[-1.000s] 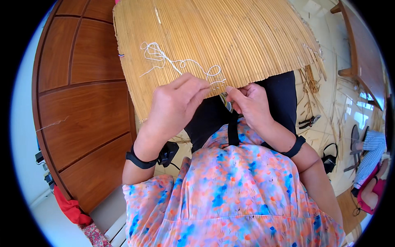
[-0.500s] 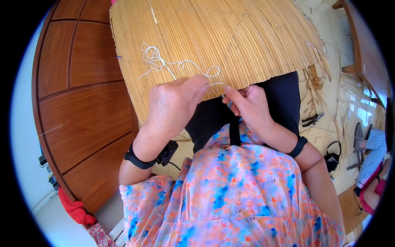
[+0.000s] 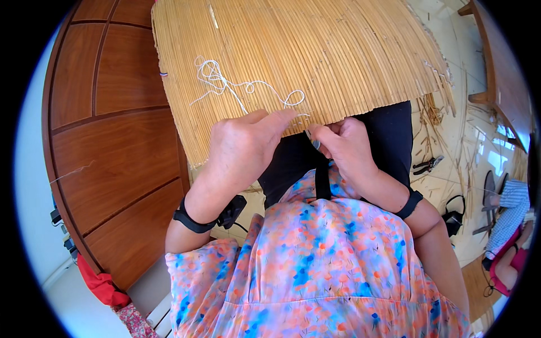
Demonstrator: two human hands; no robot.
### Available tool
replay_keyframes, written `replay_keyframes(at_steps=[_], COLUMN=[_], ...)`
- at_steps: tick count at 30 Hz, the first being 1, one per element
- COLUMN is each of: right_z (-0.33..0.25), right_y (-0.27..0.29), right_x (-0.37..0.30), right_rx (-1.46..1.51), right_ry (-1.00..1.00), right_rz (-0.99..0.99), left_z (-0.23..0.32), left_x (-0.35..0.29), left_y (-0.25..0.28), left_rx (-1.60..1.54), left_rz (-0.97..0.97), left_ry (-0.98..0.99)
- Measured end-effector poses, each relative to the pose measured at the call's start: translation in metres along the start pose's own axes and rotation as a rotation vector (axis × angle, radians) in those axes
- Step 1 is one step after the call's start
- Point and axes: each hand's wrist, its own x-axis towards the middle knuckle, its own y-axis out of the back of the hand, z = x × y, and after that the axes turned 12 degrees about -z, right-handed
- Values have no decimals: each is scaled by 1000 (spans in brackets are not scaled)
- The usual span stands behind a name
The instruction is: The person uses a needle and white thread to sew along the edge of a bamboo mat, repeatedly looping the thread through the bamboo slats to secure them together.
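Note:
A mat of thin straw-coloured reeds lies over my lap, its near edge between my hands. My left hand is on this edge, fingers closed and their tips beside short white stitches; what they pinch is hidden. White string lies in loose loops on the mat, and one strand runs under my left hand. At the edge my right hand is closed, thumb against the bent fingers. A small grey, metallic-looking piece shows in its grip, too covered to name.
A brown wooden panelled piece stands close on my left. Pruning shears and scattered reeds lie on the tiled floor to the right. Beyond them are another person's sandalled feet and a wooden piece of furniture.
My left fingertips have shifted right and slightly down, closer to my right thumb. The arc of white string between the hands shows smaller. The mat appears slightly lower and to the right.

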Motion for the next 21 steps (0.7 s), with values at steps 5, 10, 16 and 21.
replay_keyframes(at_steps=[5, 10, 16, 21], right_z=[4, 5, 1, 3], right_y=[-6, -8, -5, -5], right_x=[0, 0, -1, 0], right_rx=[-14, -24, -56, -54], right_ry=[60, 93, 19, 28], right_rz=[85, 104, 98, 101], left_z=[2, 2, 3, 3], left_x=[-2, -3, -1, 0], left_y=[3, 5, 6, 6], left_rx=[54, 197, 220, 220], left_rz=[-19, -7, -8, -5], left_ry=[-27, -63, -84, -94])
